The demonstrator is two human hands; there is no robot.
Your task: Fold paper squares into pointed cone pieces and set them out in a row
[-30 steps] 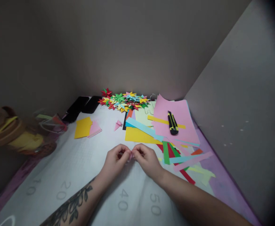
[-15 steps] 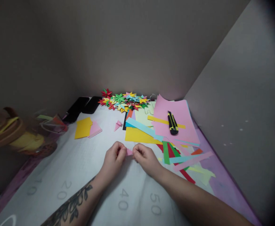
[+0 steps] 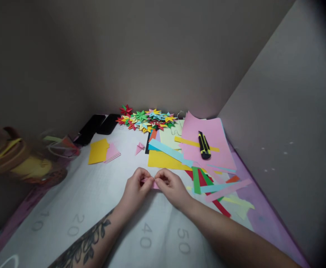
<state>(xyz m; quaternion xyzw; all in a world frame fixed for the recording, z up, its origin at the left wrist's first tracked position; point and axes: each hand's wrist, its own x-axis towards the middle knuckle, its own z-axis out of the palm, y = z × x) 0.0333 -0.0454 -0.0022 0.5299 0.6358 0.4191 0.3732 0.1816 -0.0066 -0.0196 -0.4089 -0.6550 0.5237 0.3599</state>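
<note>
Between my hands, just above the white mat [image 3: 124, 230], is a small piece of pink paper [image 3: 155, 186]; my fingers cover much of it. My left hand [image 3: 139, 185] pinches its left side. From the other side my right hand [image 3: 168, 184] grips it, the thumbs nearly touching. Beyond my hands lies a folded pink paper piece [image 3: 140, 148]. Left of that sit a stack of yellow paper [image 3: 98, 151] and a few pink squares [image 3: 112, 153].
Folded multicoloured paper stars [image 3: 146, 121] are heaped at the wall. A black-and-yellow utility knife [image 3: 204, 146] lies on pink sheets [image 3: 221, 137] at the right, with loose paper strips [image 3: 221, 188] nearer me. Two black phones [image 3: 108, 124] and a wicker-like basket [image 3: 6, 156] are left.
My hands have come closer together, the right moving slightly left. The pink paper has turned between my fingers and now shows below the thumbs.
</note>
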